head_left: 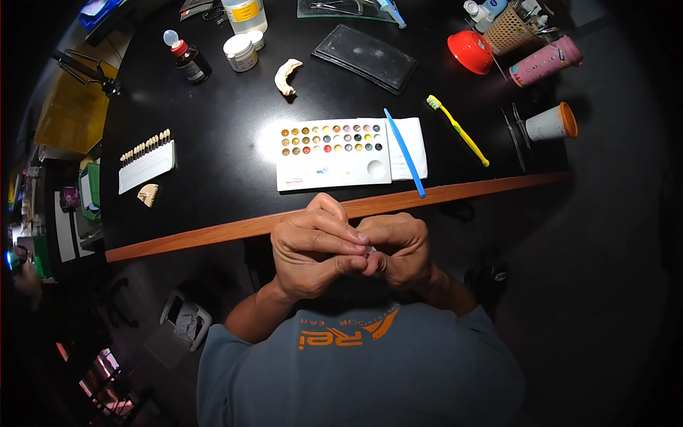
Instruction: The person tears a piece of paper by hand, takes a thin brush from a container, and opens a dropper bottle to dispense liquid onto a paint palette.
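My left hand [313, 245] and my right hand [398, 245] meet in front of my chest, just off the table's front edge. Their fingertips pinch a tiny whitish piece [370, 250] between them; most of it is hidden, so I cannot tell its kind. Beyond the hands lies a white paint palette [331, 169] with rows of coloured wells. A blue slim-handled brush or tool [405, 155] rests over a folded white cloth or paper [418, 146] at its right side.
A yellow toothbrush [462, 134], tweezers [514, 135] and a white cup with orange rim [548, 123] lie right. A tooth shade guide [147, 164] is left. Farther back are a dental arch model [286, 76], a black case [365, 58], a dark bottle [192, 65] and a red bowl [469, 53].
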`<state>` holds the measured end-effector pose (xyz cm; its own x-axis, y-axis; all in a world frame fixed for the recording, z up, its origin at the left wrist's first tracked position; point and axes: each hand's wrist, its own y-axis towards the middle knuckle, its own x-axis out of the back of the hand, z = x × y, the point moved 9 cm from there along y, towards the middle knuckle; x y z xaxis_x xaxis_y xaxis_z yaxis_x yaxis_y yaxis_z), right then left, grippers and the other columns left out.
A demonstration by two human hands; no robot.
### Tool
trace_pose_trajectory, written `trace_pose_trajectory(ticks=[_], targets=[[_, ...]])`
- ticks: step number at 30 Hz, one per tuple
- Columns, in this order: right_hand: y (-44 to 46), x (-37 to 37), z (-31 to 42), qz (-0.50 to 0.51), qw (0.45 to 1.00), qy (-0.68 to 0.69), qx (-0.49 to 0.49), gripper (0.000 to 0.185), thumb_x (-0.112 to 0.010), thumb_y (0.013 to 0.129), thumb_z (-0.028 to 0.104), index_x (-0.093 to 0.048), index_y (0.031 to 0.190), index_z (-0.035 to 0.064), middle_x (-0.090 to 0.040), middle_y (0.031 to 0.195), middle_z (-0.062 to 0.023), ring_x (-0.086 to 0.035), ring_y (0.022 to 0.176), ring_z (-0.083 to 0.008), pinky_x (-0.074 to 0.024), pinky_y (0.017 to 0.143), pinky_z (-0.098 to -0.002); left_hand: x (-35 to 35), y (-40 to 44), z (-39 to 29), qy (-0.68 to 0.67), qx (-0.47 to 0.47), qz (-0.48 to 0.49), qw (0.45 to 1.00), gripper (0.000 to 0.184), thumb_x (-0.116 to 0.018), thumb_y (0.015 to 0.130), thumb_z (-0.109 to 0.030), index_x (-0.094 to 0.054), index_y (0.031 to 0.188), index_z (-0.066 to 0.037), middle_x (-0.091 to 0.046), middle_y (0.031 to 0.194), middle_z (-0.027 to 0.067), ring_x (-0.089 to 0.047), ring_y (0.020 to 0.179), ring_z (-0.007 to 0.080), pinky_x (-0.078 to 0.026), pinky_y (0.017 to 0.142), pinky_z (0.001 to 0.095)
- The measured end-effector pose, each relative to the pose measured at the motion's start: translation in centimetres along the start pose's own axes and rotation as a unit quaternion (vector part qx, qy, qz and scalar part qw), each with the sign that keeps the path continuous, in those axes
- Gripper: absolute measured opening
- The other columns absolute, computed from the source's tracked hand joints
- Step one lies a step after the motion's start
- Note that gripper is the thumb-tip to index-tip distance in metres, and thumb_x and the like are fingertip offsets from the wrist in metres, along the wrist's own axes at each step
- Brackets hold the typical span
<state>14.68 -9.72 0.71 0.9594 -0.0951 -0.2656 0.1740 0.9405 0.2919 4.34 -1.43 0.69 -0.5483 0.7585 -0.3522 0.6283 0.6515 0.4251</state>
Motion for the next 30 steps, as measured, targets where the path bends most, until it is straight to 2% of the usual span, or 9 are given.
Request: trace_pose_trajectory(ticks=[3, 7, 10, 13, 14, 21, 24, 28, 30], targets=[[0.2, -0.4, 0.3, 0.022, 1.000, -0.016, -0.003, 0.031, -0.073, 0.097, 0.026, -0.071, 0.103, -0.0042, -0.069, 0.080, -0.0069, -0.063, 0.071, -0.0106, -0.0491, 0.064, -0.0255, -0.3, 0.0, 0.3, -0.064, -0.009, 0.014, 0.998, 0.019, -0.094, 0.070, -0.010, -0.082, 0.085, -0.007, -0.077, 0.090, 0.0039, -0.063, 0.082, 0.0140, -0.046, 0.071, 0.0278], [0.1, -0.5, 0.6, 0.042, 0.996, -0.060, -0.049, 0.031, -0.064, 0.104, 0.027, -0.068, 0.097, -0.0022, -0.063, 0.075, -0.0041, -0.056, 0.065, -0.0095, -0.0462, 0.061, -0.0257, -0.6, 0.6, -0.6, 0.003, -0.021, 0.039, 0.999, 0.022, -0.094, 0.070, -0.009, -0.082, 0.088, -0.006, -0.077, 0.090, 0.0059, -0.066, 0.082, 0.0142, -0.048, 0.071, 0.0282], [-0.3, 0.5, -0.1, -0.020, 0.992, 0.012, -0.122, 0.029, -0.061, 0.106, 0.026, -0.067, 0.098, -0.0009, -0.062, 0.078, -0.0040, -0.056, 0.066, -0.0085, -0.0465, 0.060, -0.0240, -0.1, 1.0, -1.7, 0.090, -0.034, 0.031, 0.995, 0.029, -0.091, 0.074, -0.006, -0.079, 0.100, 0.000, -0.076, 0.099, 0.0123, -0.070, 0.091, 0.0173, -0.053, 0.076, 0.0288], [0.0, 2.2, 0.0, -0.106, 0.988, 0.036, -0.102, 0.028, -0.061, 0.106, 0.027, -0.067, 0.099, -0.0002, -0.064, 0.082, -0.0048, -0.058, 0.069, -0.0081, -0.0472, 0.058, -0.0216, 1.1, 0.9, -1.8, 0.066, -0.014, -0.036, 0.997, 0.030, -0.088, 0.079, -0.003, -0.076, 0.106, 0.003, -0.074, 0.107, 0.0180, -0.070, 0.093, 0.0188, -0.055, 0.077, 0.0269], [0.1, 2.8, 0.0, -0.127, 0.987, 0.052, -0.085, 0.028, -0.061, 0.106, 0.026, -0.068, 0.101, -0.0007, -0.064, 0.081, -0.0057, -0.058, 0.069, -0.0079, -0.0481, 0.057, -0.0200, 1.4, 1.0, -2.2, 0.087, -0.042, -0.016, 0.995, 0.028, -0.084, 0.082, 0.000, -0.075, 0.108, 0.004, -0.072, 0.108, 0.0199, -0.070, 0.096, 0.0197, -0.056, 0.077, 0.0252], [0.1, 4.3, -0.6, -0.162, 0.980, 0.083, -0.085, 0.028, -0.062, 0.106, 0.025, -0.070, 0.104, -0.0014, -0.065, 0.081, -0.0066, -0.059, 0.065, -0.0084, -0.0485, 0.056, -0.0209, 3.3, 0.6, -2.5, 0.132, -0.025, -0.057, 0.989, 0.024, -0.083, 0.081, 0.001, -0.076, 0.104, 0.003, -0.072, 0.101, 0.0157, -0.069, 0.090, 0.0170, -0.054, 0.075, 0.0247], [0.2, 4.0, -0.6, -0.144, 0.983, 0.027, -0.106, 0.026, -0.065, 0.104, 0.023, -0.072, 0.104, -0.0020, -0.068, 0.084, -0.0073, -0.061, 0.068, -0.0084, -0.0501, 0.059, -0.0216, 1.6, 1.5, -3.3, 0.204, -0.056, 0.009, 0.977, 0.020, -0.081, 0.084, 0.000, -0.074, 0.102, 0.004, -0.069, 0.099, 0.0155, -0.066, 0.084, 0.0142, -0.054, 0.072, 0.0246], [1.4, 5.1, 1.8, -0.132, 0.980, -0.136, -0.062, 0.021, -0.071, 0.100, 0.016, -0.074, 0.105, -0.0039, -0.070, 0.089, -0.0079, -0.064, 0.072, -0.0089, -0.0522, 0.066, -0.0228, 2.2, 1.9, -3.8, 0.297, -0.078, 0.016, 0.951, 0.020, -0.080, 0.081, 0.003, -0.074, 0.100, 0.003, -0.070, 0.094, 0.0144, -0.069, 0.081, 0.0164, -0.054, 0.066, 0.0239], [1.8, 6.6, 2.8, -0.140, 0.964, -0.219, -0.051, 0.020, -0.075, 0.096, 0.010, -0.074, 0.109, -0.0041, -0.070, 0.093, -0.0086, -0.065, 0.078, -0.0096, -0.0515, 0.069, -0.0222, 3.4, 2.2, -4.2, 0.334, -0.073, 0.003, 0.940, 0.020, -0.079, 0.080, 0.005, -0.075, 0.099, 0.003, -0.071, 0.096, 0.0145, -0.069, 0.085, 0.0172, -0.054, 0.072, 0.0261]])
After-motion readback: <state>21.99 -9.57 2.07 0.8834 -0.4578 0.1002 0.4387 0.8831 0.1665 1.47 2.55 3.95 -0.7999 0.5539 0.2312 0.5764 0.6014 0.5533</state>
